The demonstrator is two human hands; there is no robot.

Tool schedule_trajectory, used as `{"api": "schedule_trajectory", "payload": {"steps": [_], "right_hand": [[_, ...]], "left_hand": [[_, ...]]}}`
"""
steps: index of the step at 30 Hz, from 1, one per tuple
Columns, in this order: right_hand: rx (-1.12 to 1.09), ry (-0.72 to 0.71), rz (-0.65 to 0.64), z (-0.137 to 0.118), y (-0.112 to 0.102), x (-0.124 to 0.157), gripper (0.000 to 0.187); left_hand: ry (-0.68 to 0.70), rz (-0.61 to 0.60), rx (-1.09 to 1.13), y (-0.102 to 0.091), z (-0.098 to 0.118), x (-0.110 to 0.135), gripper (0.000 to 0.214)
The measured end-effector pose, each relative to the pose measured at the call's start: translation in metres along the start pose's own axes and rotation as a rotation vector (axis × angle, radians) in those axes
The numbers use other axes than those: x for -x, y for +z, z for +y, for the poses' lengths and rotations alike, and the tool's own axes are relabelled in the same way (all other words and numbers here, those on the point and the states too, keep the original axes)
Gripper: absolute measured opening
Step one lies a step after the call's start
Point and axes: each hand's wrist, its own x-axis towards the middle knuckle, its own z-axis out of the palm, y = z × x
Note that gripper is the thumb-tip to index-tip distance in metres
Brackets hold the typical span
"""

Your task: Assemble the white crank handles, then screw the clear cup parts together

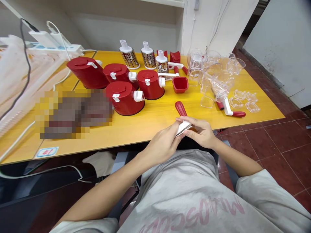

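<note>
Bright even light, faint shadows, edges warped.

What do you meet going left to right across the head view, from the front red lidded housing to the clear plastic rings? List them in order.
red lidded housing → red square cup → clear plastic housing → clear plastic rings
</note>
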Motion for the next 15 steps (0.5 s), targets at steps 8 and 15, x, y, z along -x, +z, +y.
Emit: {"api": "schedule_trajectory", "payload": {"steps": [8, 15], "right_hand": [[-0.285, 0.175, 0.068, -0.015, 0.011, 0.0, 0.048], [-0.409, 0.252, 0.169, -0.02, 0.021, -0.001, 0.039]], "left_hand": [[-0.014, 0.007, 0.084, -0.001, 0.001, -0.002, 0.032], [-0.026, 0.023, 0.019, 0.003, 0.006, -0.001, 0.023]]}}
